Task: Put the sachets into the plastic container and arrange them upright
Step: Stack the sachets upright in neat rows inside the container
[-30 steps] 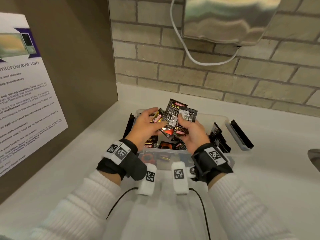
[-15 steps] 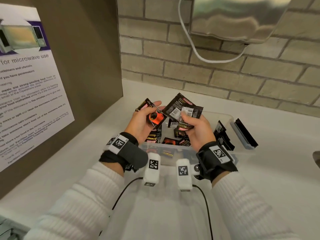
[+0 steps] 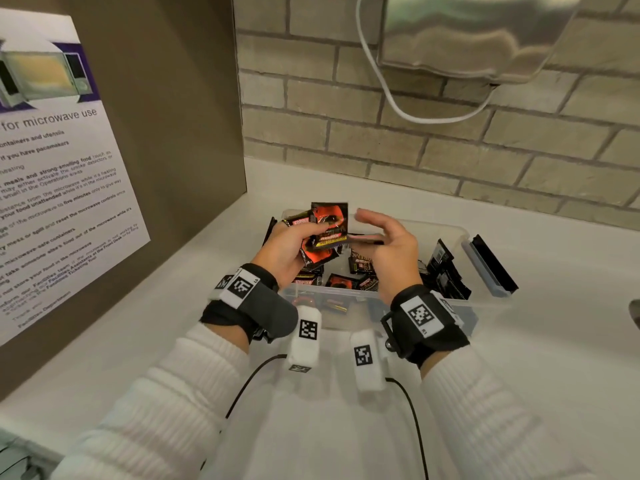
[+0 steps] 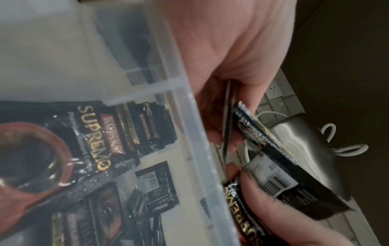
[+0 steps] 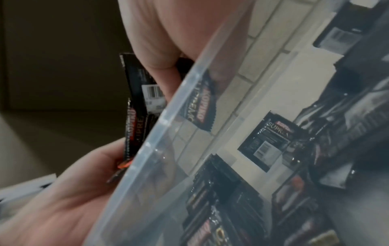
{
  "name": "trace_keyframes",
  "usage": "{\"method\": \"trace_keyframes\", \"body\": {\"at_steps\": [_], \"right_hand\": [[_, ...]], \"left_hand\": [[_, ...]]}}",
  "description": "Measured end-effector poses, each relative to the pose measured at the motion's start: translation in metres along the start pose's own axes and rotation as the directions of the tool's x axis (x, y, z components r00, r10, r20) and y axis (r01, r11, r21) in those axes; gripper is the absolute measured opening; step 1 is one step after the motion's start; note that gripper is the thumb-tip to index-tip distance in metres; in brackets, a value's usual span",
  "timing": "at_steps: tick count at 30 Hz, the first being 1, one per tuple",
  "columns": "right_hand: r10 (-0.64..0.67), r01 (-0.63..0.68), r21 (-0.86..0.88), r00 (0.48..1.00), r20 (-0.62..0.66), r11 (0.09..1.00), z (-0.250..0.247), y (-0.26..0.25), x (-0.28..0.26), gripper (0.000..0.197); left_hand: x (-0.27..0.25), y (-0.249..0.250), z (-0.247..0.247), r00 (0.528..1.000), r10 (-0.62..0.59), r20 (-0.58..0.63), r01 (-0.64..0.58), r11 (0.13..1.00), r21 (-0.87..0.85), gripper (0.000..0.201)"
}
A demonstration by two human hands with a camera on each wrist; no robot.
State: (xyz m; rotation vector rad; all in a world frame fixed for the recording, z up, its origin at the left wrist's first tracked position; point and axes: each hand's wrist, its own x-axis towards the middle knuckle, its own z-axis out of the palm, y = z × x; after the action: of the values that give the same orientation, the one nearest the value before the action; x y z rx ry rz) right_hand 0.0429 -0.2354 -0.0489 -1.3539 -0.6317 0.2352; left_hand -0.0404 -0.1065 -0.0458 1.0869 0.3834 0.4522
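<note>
Over the clear plastic container [image 3: 381, 296] my left hand [image 3: 294, 245] grips a few black and red sachets [image 3: 327, 228], the front one upright with its red cup picture facing me. My right hand [image 3: 382, 235] is just to their right, fingers stretched out, pinching a flat stack of sachets [image 3: 367, 239] seen edge-on. In the right wrist view the thumb presses a barcode sachet [image 5: 136, 86] above the container rim [image 5: 168, 116]. Several loose sachets [image 3: 360, 266] lie flat on the container floor. More sachets [image 3: 446, 271] stand at its right end.
The container sits on a white counter [image 3: 554, 341] with black latches [image 3: 491, 265] at its ends. A brown panel with a microwave notice [image 3: 62, 174] stands at the left. A brick wall is behind, with a metal appliance [image 3: 467, 36] and white cable above. A sink edge [image 3: 635, 313] shows far right.
The hands parted, then came back together. My left hand now holds more sachets, one turned upright. My right hand's fingers have straightened and its stack has turned edge-on.
</note>
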Motion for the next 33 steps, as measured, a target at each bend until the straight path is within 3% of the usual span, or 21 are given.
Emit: {"method": "trace_keyframes", "body": {"at_steps": [2,5,12,16,19,22,27,30,33], "right_hand": [[0.107,-0.091,0.132,0.987,-0.118,0.987,-0.0039,0.0009,0.0045,0.032],[0.266,-0.223,0.304,0.958,-0.108,0.926,-0.0061,-0.0008,0.0067,0.016],[0.342,-0.314,0.313,0.939,-0.039,0.896,-0.0047,-0.0015,0.0086,0.005],[0.308,-0.308,0.413,0.949,0.067,0.857,-0.0056,-0.0033,0.0076,0.014],[0.242,-0.226,0.354,0.97,0.002,0.907,-0.0071,-0.0024,0.0062,0.024],[0.191,-0.162,0.287,0.979,-0.075,0.944,-0.0085,-0.0012,0.0055,0.035],[0.216,-0.224,0.278,0.975,0.06,0.934,-0.0056,-0.0046,0.0043,0.047],[0.208,-0.245,0.381,0.969,0.136,0.892,-0.0067,-0.0046,0.005,0.038],[0.245,-0.25,0.316,0.968,0.055,0.915,-0.0046,-0.0015,0.0061,0.021]], "left_hand": [[0.0,0.0001,-0.0002,0.998,0.034,-0.059,-0.035,0.999,-0.021,0.032],[0.0011,-0.0008,-0.0003,0.996,0.048,-0.081,-0.048,0.999,-0.001,0.034],[-0.0006,-0.0012,0.001,0.996,0.049,-0.079,-0.047,0.999,0.027,0.032],[-0.0016,-0.0004,0.0006,0.991,0.093,-0.092,-0.096,0.995,-0.027,0.05],[-0.0037,0.0026,0.0004,0.988,0.145,-0.058,-0.15,0.983,-0.103,0.064],[-0.0044,0.0036,0.0007,0.987,0.157,-0.044,-0.161,0.979,-0.124,0.057],[-0.0018,0.0015,0.0011,0.979,0.172,-0.105,-0.185,0.975,-0.126,0.044],[0.0,0.0006,0.0014,0.983,0.136,-0.126,-0.149,0.984,-0.099,0.038],[0.0003,-0.0001,0.0012,0.989,0.112,-0.093,-0.123,0.986,-0.111,0.035]]}}
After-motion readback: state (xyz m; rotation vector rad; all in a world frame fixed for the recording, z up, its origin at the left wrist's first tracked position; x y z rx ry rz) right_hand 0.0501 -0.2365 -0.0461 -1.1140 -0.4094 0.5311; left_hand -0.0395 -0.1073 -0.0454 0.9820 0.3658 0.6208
